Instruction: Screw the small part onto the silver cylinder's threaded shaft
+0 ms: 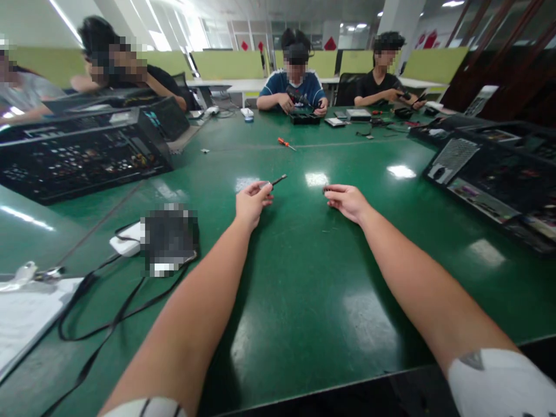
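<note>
My left hand (253, 202) is closed around a thin dark rod-like piece (279, 179), whose tip points up and to the right; its kind I cannot make out. Between the fingertips of my right hand (348, 201) is a small dark piece (325, 189), mostly covered by the fingers. Both hands are held just above the green table (295, 278), with a gap between them. Beyond them lies an orange-handled screwdriver (284, 142).
On the left are a black computer case (87, 150), a white device (128, 238) with black straps (117, 318), and a clipboard with paper (35, 318). An open computer case (490, 174) lies at right. Several people sit across the table, one handling a black part (305, 119).
</note>
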`<control>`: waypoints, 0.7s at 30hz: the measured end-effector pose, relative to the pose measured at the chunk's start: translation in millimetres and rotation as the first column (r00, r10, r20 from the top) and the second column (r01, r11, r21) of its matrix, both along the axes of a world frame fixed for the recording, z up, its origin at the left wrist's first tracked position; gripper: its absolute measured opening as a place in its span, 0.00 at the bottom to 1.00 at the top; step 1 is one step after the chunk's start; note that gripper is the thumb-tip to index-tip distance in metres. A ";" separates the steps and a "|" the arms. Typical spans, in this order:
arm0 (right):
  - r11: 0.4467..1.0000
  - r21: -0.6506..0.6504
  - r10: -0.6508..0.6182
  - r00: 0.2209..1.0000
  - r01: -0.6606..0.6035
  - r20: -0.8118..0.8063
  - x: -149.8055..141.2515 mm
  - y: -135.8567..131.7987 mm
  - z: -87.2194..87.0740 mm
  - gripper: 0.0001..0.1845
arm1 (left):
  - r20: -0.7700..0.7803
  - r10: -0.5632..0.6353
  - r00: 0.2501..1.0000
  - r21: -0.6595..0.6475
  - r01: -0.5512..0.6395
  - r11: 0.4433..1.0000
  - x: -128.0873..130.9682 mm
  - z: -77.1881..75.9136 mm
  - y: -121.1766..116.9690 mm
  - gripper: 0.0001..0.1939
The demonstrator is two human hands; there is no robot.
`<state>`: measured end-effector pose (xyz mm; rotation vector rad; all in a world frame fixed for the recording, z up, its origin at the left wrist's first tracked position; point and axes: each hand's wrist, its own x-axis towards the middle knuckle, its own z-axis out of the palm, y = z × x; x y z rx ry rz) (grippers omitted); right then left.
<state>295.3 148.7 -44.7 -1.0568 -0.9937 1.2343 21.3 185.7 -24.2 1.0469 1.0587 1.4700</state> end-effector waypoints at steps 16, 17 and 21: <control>0.988 0.068 -0.119 0.966 0.138 -0.229 -69.8 82.7 -13.0 0.11 | -0.009 -0.169 0.986 0.073 0.169 0.983 42.1 -23.9 56.1 0.18; 0.989 0.066 -0.116 0.967 0.134 -0.227 -69.6 82.2 -12.9 0.10 | -0.006 -0.168 0.986 0.076 0.168 0.983 41.2 -23.3 56.0 0.18; 0.991 0.066 -0.103 0.971 0.120 -0.216 -69.0 84.2 -13.6 0.12 | -0.016 -0.166 0.986 0.080 0.166 0.983 39.8 -21.8 55.0 0.19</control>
